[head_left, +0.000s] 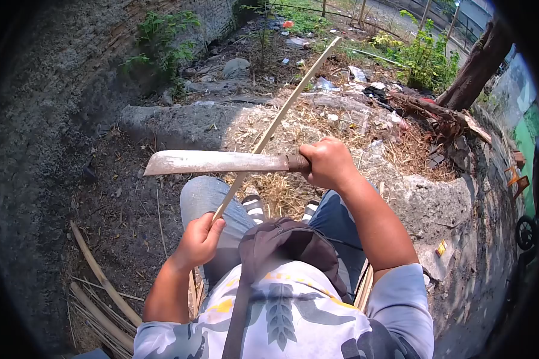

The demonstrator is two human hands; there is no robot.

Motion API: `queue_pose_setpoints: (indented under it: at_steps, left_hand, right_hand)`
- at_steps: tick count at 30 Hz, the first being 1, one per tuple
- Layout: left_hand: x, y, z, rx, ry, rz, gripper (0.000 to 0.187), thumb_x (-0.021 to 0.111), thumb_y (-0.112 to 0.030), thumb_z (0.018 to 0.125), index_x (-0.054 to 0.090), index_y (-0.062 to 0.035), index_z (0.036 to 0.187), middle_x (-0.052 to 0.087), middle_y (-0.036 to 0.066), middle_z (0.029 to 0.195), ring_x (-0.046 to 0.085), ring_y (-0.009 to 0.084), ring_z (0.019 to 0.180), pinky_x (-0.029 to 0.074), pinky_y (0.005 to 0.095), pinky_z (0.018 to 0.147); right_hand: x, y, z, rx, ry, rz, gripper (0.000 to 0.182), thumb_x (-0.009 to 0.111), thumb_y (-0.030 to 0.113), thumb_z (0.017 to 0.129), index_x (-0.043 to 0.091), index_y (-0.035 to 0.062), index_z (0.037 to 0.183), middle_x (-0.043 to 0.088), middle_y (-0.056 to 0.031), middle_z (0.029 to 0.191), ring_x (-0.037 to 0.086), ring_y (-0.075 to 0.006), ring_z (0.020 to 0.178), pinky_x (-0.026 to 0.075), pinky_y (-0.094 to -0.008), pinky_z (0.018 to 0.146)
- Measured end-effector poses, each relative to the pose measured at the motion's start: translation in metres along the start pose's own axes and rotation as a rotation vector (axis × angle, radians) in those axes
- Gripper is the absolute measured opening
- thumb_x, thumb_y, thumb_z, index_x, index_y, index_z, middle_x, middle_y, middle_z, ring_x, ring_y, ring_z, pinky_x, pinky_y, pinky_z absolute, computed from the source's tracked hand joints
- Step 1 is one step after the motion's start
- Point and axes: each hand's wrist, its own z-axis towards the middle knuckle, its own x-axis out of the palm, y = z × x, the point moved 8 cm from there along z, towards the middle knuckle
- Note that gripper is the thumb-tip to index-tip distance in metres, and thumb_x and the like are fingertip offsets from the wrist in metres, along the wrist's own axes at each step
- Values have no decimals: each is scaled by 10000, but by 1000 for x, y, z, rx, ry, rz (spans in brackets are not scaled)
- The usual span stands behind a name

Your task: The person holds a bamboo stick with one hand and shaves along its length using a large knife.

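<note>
- Now, the rough wall (48, 78) is standing along the left, darkly shaded toward its foot.
- The pale strip (290, 104) is slanting forward and rightward from the left hand — its long axis running under the machete in this view and well past it.
- The machete (218, 162) is pointing its tip leftward, crossing that line; whether blade and strip are touching, I can't tell.
- The right hand (329, 160) is gripping the handle, sitting right of the crossing.
- The left hand (200, 240) is pinching the strip's near end — lying below the crossing, nearer the body.
</note>
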Motion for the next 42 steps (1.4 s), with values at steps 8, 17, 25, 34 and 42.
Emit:
queue_pose_setpoints:
  at_steps: [8, 17, 25, 34, 42]
  left_hand:
    - [15, 6, 42, -90, 17, -95, 316, 533, -284, 1111, 643, -8, 1004, 549, -1, 747, 474, 84, 714, 430, 310, 634]
    - [29, 25, 41, 20, 42, -107, 309, 520, -341, 1119, 614, -64, 1019, 467, -85, 660, 390, 28, 558, 310, 246, 500]
    - [31, 34, 29, -4, 82, -171, 273, 526, -316, 1118, 606, -75, 1019, 461, -96, 655, 379, 17, 544, 292, 236, 488]
    - [22, 53, 14, -86, 66, -177, 264, 524, -295, 1119, 604, -64, 1021, 467, -84, 688, 393, 26, 579, 321, 241, 519]
    - [20, 44, 0, -198, 135, -341, 271, 522, -302, 1119, 610, -64, 1023, 453, -95, 663, 377, 15, 552, 303, 234, 497]
  right_hand:
    - [-5, 7, 6, 8, -102, -42, 208, 774, 199, 692, 603, 139, 795, 666, -88, 692, 683, -330, 698, 527, -435, 742]
    - [2, -36, -2, 61, -4, -132, 185, 769, 192, 702, 630, 145, 816, 679, -87, 713, 692, -315, 717, 520, -441, 747]
    - [3, -5, -2, 8, -32, -82, 179, 757, 196, 698, 614, 141, 790, 684, -79, 716, 694, -313, 702, 526, -427, 725]
    - [26, -1, -3, 36, 31, -79, 127, 737, 212, 732, 655, 146, 802, 712, -74, 724, 717, -288, 713, 521, -405, 751]
    - [16, -7, 4, 22, -7, -66, 157, 747, 216, 715, 627, 137, 778, 691, -83, 703, 692, -295, 678, 511, -407, 747]
